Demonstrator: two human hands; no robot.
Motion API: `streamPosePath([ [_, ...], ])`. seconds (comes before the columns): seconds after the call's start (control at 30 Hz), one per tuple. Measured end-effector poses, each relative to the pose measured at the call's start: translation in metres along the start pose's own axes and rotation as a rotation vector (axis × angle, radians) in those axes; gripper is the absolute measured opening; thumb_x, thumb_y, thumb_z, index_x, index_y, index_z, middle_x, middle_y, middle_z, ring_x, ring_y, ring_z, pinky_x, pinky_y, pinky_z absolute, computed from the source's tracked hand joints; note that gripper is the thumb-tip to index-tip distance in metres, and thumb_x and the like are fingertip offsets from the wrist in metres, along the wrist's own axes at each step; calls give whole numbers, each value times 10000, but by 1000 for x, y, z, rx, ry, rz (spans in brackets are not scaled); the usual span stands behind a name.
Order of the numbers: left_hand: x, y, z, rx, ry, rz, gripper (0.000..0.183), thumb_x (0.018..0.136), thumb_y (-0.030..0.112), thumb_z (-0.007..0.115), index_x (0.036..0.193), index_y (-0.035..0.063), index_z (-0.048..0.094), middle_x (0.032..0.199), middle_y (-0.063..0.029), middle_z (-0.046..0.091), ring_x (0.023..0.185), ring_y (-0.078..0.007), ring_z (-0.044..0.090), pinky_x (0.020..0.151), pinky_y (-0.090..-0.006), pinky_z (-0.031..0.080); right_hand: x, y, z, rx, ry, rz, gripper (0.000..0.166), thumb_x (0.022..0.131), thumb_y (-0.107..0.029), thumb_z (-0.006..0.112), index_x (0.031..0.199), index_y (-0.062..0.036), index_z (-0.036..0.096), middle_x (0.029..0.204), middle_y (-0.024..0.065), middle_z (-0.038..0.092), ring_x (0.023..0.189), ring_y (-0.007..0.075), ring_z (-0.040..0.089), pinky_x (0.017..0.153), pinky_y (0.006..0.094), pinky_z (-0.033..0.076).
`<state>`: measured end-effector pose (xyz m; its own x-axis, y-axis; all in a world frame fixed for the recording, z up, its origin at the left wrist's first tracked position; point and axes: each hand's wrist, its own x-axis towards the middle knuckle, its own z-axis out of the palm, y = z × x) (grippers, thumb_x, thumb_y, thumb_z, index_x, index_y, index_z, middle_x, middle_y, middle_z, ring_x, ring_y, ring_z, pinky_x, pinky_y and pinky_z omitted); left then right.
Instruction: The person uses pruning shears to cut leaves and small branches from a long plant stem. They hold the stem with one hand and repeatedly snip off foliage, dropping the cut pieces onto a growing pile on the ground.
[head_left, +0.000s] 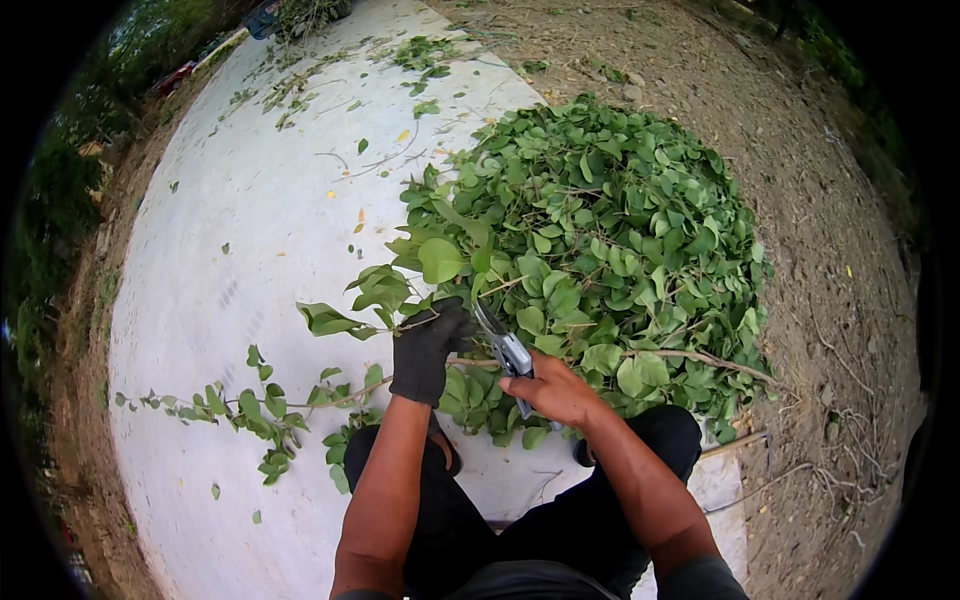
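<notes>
My left hand (431, 349), in a black work glove, grips a leafy twig (411, 324) whose broad green leaves spread to the left and up. My bare right hand (555, 390) is closed around the handles of grey pruning shears (510, 351). Their blades point up and left, just right of the glove; leaves partly hide the tips. A large heap of cut leafy branches (622, 217) lies beyond both hands. One long branch (341, 401) runs left and right below my hands, with small leaves along its left end.
The heap rests partly on a pale concrete slab (202, 315) bordered by bare soil (817, 247). A wooden stick (731, 444) and loose roots (855, 480) lie at right. Scattered leaves (424, 52) and a blue object (261, 21) with branches are at the far end.
</notes>
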<state>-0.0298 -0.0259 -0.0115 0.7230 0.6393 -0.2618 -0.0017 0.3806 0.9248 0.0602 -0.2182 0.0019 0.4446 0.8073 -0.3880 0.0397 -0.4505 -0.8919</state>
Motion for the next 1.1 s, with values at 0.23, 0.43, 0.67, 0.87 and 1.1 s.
streamPosePath([
  [0.23, -2, 1, 3, 80, -32, -6, 346, 859, 183, 709, 1127, -21, 631, 946, -123, 679, 779, -196, 675, 613, -327, 560, 4, 8, 5, 98, 25, -33, 462, 900, -305, 653, 1168, 55, 543, 771, 108, 580, 712, 198, 533, 680, 353, 463],
  [0.43, -2, 5, 2, 50, -2, -31, 307, 868, 171, 683, 1095, -29, 633, 938, -120, 681, 782, -208, 679, 614, -331, 557, 3, 6, 4, 29, 105, -39, 465, 906, -306, 664, 1141, 74, 536, 765, 106, 565, 710, 201, 507, 690, 365, 465],
  [0.67, 3, -9, -12, -22, -70, 39, 277, 892, 163, 645, 1084, -37, 629, 968, -162, 687, 810, -247, 687, 646, -355, 560, 2, 1, 1, 18, 89, -59, 405, 910, -300, 659, 1096, 45, 555, 789, 92, 591, 733, 188, 531, 709, 354, 467],
  [0.87, -3, 1, 2, 5, -117, -48, 283, 899, 152, 632, 1074, -70, 620, 977, -191, 688, 843, -261, 693, 660, -369, 565, 6, 6, 1, 103, 106, -38, 448, 907, -310, 653, 1105, 75, 539, 787, 128, 588, 731, 224, 539, 722, 385, 472],
  [1.1, -5, 4, 1, 39, -151, -40, 303, 944, 215, 593, 1119, -33, 598, 939, -156, 683, 773, -228, 691, 637, -347, 583, 4, 13, -3, -46, 211, -118, 474, 913, -281, 640, 1143, 114, 514, 759, 171, 594, 696, 269, 571, 697, 402, 481],
])
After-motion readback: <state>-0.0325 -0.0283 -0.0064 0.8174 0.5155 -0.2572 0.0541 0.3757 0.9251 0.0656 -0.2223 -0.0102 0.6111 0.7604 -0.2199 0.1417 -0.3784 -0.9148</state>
